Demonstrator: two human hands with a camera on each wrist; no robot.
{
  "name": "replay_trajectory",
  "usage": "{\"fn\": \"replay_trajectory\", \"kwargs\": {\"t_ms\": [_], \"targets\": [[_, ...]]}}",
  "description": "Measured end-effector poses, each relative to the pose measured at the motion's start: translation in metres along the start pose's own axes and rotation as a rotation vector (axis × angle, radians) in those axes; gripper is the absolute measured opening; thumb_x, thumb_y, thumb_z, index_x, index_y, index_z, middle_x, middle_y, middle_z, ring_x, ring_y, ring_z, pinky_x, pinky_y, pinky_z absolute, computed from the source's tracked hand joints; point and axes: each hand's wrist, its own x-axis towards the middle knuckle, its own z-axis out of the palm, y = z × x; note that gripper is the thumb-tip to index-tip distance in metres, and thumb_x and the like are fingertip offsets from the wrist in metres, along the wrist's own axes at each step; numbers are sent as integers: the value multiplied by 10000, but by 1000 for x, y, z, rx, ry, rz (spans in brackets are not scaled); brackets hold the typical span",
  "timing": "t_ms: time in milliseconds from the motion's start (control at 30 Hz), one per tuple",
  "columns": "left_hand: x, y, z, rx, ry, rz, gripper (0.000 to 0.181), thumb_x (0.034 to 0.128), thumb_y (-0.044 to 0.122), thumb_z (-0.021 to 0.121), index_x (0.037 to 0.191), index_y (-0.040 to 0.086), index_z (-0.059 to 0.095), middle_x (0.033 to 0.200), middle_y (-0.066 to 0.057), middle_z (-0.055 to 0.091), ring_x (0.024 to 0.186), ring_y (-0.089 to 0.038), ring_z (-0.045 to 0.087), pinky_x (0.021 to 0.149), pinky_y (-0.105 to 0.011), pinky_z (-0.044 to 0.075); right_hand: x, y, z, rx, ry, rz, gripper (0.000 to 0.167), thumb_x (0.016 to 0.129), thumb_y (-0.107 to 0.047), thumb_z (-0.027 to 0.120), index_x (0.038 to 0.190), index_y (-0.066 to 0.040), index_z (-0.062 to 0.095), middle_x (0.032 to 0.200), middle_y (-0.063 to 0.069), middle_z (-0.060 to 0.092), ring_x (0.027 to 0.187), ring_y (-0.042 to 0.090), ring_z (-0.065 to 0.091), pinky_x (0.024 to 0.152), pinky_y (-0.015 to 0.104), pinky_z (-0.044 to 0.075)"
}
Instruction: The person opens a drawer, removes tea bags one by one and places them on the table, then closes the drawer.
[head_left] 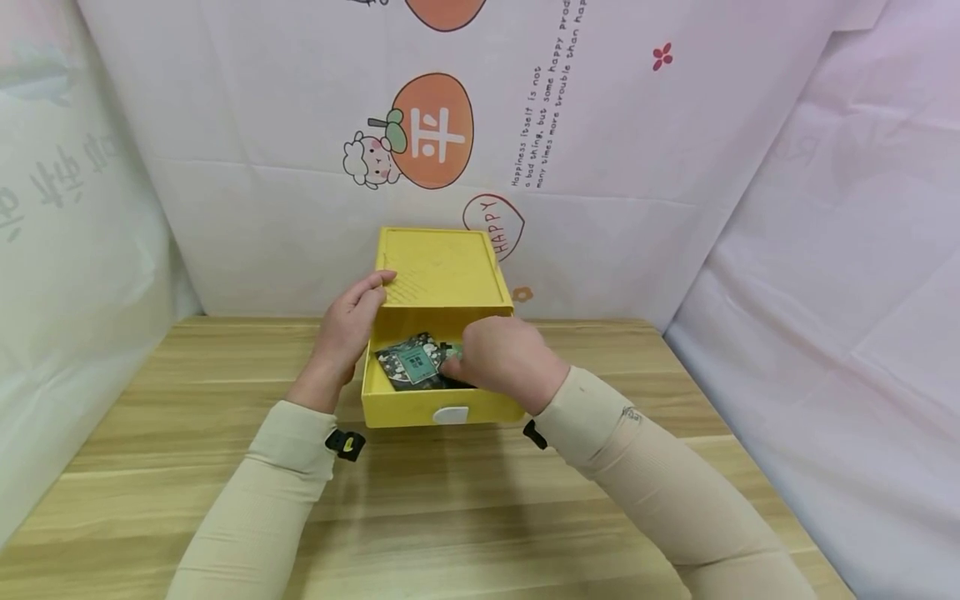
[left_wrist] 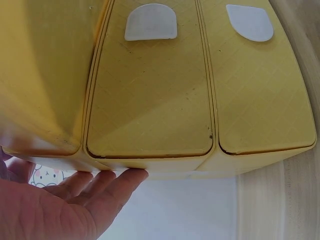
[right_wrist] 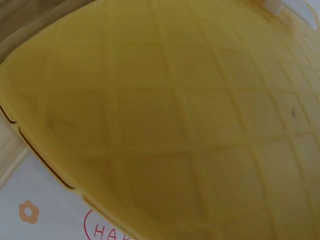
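A yellow drawer unit (head_left: 442, 262) stands on the wooden table, its top drawer (head_left: 405, 408) pulled out. Patterned packets (head_left: 417, 363) with a teal label lie inside that drawer. My left hand (head_left: 348, 325) rests against the unit's left side, fingertips at its top edge; the left wrist view shows the fingers extended along the side. My right hand (head_left: 506, 354) reaches into the drawer over the packets, its thumb beside them. Most of its fingers are hidden, so what it holds cannot be seen. The right wrist view is filled by a yellow grid-patterned drawer front (right_wrist: 150, 120).
Two lower drawers, a middle one (left_wrist: 150, 95) and a bottom one (left_wrist: 260, 85), are closed and carry white tabs. A printed white cloth (head_left: 600, 125) hangs behind the unit and along both sides. The wooden table (head_left: 420, 517) extends toward me.
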Motion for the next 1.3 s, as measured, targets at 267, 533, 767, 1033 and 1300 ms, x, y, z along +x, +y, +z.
{"fn": "replay_trajectory", "kwargs": {"t_ms": [267,533,767,1033,1300], "targets": [[0,1,0,-2,-2,4,465,1083,409,410,1501,290,578,1642,64,415,1542,-202,332,1253,-498,263,7,-4,1,-35,-44,18,576,980,-627,621,631,-168,628,632,-36,480,616,149,557,573,333,511],[-1,0,-1,-5,-7,14,470,1086,418,404,1505,286,573,1641,67,418,1541,-197,331,1250,-501,267,8,-4,3,-34,-25,11,555,953,-629,663,661,-157,649,631,-32,463,604,148,541,570,323,507],[-1,0,-1,-2,-6,16,472,1086,416,404,1506,283,574,1641,60,418,1539,-200,335,1250,-499,267,7,-5,4,-53,-13,-12,561,953,-638,656,701,-137,652,613,-28,453,586,150,542,560,308,501],[-1,0,0,-1,-12,23,474,1089,406,398,1512,274,567,1644,53,415,1541,-198,330,1250,-495,269,6,-5,4,-25,6,6,575,931,-653,675,688,-136,618,600,-28,437,570,152,553,540,295,502],[-1,0,0,-1,-7,22,478,1086,404,397,1510,268,570,1644,53,415,1541,-200,331,1251,-494,266,6,-3,3,21,12,30,552,903,-636,728,699,-133,624,651,-20,476,620,156,561,566,315,509]]}}
